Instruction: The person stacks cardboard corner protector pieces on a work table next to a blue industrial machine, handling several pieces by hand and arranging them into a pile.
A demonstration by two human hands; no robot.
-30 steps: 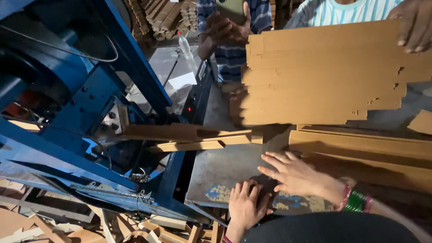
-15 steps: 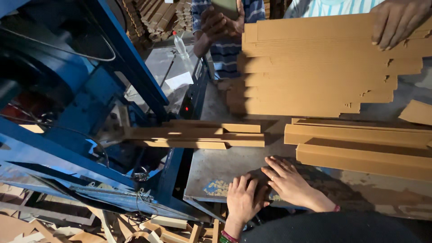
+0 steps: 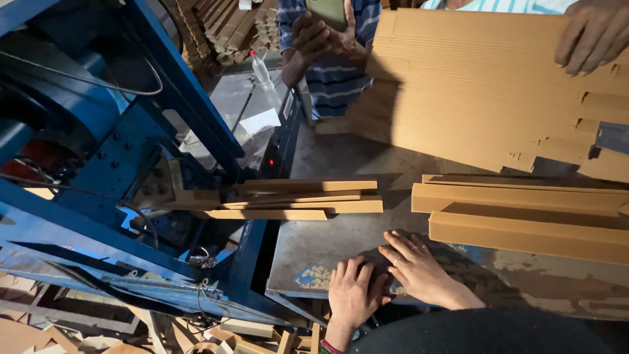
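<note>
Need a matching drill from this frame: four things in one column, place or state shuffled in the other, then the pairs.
Things:
1. left hand
2. plastic bottle
3. cardboard strips
4. large cardboard sheets

Places or states:
A. sticking out of the blue machine
B. held at the top edge by another person's hand
C. flat on the metal table, beside the right hand
D. on the far grey surface behind the machine

Pairs: 1-C, 2-D, 3-A, 4-B

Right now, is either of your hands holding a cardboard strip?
No: left hand and right hand rest flat on the metal table, apart from the cardboard strips.
</note>
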